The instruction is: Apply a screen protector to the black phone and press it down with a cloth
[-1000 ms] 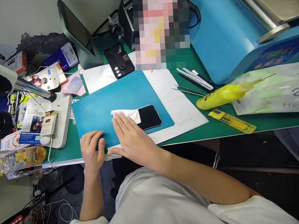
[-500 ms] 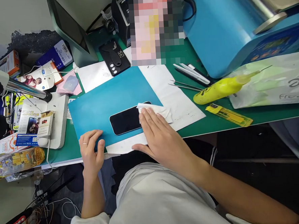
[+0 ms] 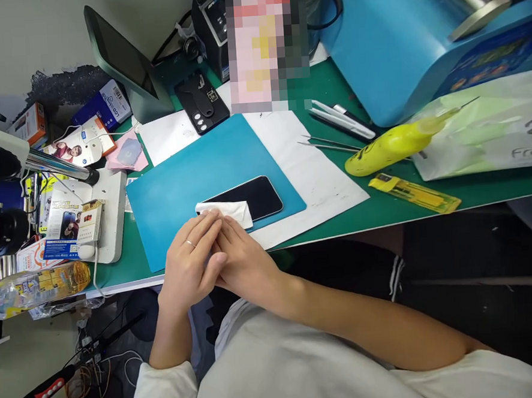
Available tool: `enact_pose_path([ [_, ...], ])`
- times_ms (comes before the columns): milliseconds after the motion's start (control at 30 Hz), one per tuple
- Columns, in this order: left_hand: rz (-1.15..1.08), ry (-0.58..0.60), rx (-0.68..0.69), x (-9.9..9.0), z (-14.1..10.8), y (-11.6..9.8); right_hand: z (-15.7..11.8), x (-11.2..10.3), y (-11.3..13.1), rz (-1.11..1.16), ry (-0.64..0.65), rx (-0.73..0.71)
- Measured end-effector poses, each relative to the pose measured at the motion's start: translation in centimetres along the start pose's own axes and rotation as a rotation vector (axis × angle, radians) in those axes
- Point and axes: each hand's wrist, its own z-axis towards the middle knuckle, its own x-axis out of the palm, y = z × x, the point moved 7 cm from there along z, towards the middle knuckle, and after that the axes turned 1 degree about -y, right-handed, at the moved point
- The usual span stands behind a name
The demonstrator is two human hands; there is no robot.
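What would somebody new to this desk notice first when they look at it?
Probably the left hand and right hand, close together at the white cloth over the left end of a black-screened phone on the blue mat. Next, the big blue machine filling the upper right corner. Then the bright yellow bottle with a needle tip, below that machine in the view.

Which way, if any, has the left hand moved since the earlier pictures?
Yes: the left hand has moved rightward, away from the white stand base, and now overlaps the right hand near the cloth.
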Motion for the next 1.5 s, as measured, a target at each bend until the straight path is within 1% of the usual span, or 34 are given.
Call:
enact_pose_path([
  [67, 0.038, 0.09, -0.02, 1.0, 0.2, -0.4, -0.6, -0.5, 0.2, -0.012, -0.026, -0.045],
  [133, 0.043, 0.137, -0.046, 1.9, 0.4, -1.0, -1.2, -1.2, 0.0, -0.048, -0.036, -0.072],
  [233, 0.019, 0.156, -0.07, 2.8, 0.9, -1.9, -1.8, -2.3, -0.6, -0.12, -0.016, -0.112],
  [300, 0.015, 0.171, -0.09, 3.3, 1.5, -2.2, -1.9, -2.9, -1.2, -0.13, -0.002, -0.13],
  [367, 0.02, 0.186, -0.114, 3.7, 2.0, -2.3, -1.7, -3.2, -1.9, -0.102, 0.006, -0.121],
  [467, 0.032, 0.187, -0.137, 3.8, 2.8, -2.0, -1.3, -3.1, -2.7, -0.026, 0.009, -0.105],
  [533, 0.034, 0.166, -0.139, 3.6, 3.0, -1.8, -1.1, -3.1, -2.9, 0.023, -0.02, -0.121],
  [600, 0.029, 0.117, -0.118, 3.1, 3.1, -1.6, -0.8, -3.3, -3.1, 0.076, -0.049, -0.147],
  [767, -0.066, -0.098, -0.045, 1.4, 2.3, -1.5, -0.1, -4.5, -4.0, 0.252, -0.032, -0.17],
  [867, -0.127, -0.202, -0.067, 0.8, 1.6, -1.1, -0.6, -5.6, -4.5, 0.244, -0.058, -0.175],
  [933, -0.135, -0.219, -0.101, 1.0, 1.4, -0.9, -1.4, -6.1, -5.0, 0.233, -0.097, -0.154],
  [1000, -0.121, -0.209, -0.125, 1.3, 1.3, -0.9, -2.2, -6.5, -5.7, 0.235, -0.155, -0.115],
  [1100, -0.11, -0.179, -0.115, 1.8, 1.6, -1.3, -3.2, -6.5, -6.6, 0.23, -0.218, -0.068],
  [1267, -0.014, -0.039, -0.124, 2.8, 2.3, -1.7, -3.6, -5.8, -7.1, 0.176, -0.217, -0.018],
  [1500, 0.193, 0.135, -0.172, 3.4, 3.1, -1.3, -3.7, -5.6, -6.9, 0.109, -0.233, -0.008],
])
